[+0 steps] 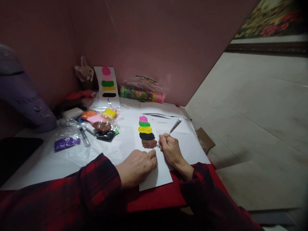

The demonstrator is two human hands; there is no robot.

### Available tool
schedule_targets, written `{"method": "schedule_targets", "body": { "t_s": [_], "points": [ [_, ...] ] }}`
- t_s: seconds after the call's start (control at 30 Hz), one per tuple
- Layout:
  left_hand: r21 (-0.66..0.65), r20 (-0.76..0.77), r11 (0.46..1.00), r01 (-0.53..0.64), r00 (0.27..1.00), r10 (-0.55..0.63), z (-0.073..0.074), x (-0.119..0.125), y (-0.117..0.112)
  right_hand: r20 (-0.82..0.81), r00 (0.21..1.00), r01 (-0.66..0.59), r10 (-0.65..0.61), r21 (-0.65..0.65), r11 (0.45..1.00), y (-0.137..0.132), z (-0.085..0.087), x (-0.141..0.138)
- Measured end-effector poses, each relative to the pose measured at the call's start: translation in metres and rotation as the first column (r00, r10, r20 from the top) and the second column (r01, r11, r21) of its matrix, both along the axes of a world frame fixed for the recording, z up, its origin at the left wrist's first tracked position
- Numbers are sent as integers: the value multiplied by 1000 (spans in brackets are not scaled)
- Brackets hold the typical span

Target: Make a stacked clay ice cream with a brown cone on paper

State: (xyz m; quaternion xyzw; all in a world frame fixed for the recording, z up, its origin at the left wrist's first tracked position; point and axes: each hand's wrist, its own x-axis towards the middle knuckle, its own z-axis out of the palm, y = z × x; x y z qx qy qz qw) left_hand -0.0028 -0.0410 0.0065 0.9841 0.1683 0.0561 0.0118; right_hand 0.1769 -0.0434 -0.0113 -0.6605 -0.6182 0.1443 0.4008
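A white paper sheet lies in front of me with a stack of clay bands on it: pink, green, yellow, black and brown. My right hand is closed around a silver metal tool, its tip touching the brown band at the bottom of the stack. My left hand rests on the sheet's lower left part, fingers curled and pressing the paper down just below the brown band. Both sleeves are red and black plaid.
Clay packets in plastic lie to the left, with a purple packet nearer the edge. A sample card with coloured bands leans on the wall beside a bag of clay sticks. A purple object sits far left. Tiled floor lies right.
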Motion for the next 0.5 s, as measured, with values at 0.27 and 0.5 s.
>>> {"method": "schedule_targets", "body": {
  "t_s": [0.27,0.5],
  "points": [
    [28,11,1000,4,1000,-4,-3,1,1,-19,999,-35,34,-24,999,-1,0,-1],
    [23,17,1000,-1,1000,1,-3,1,0,41,999,-12,13,-30,999,0,0,-2]
  ]
}}
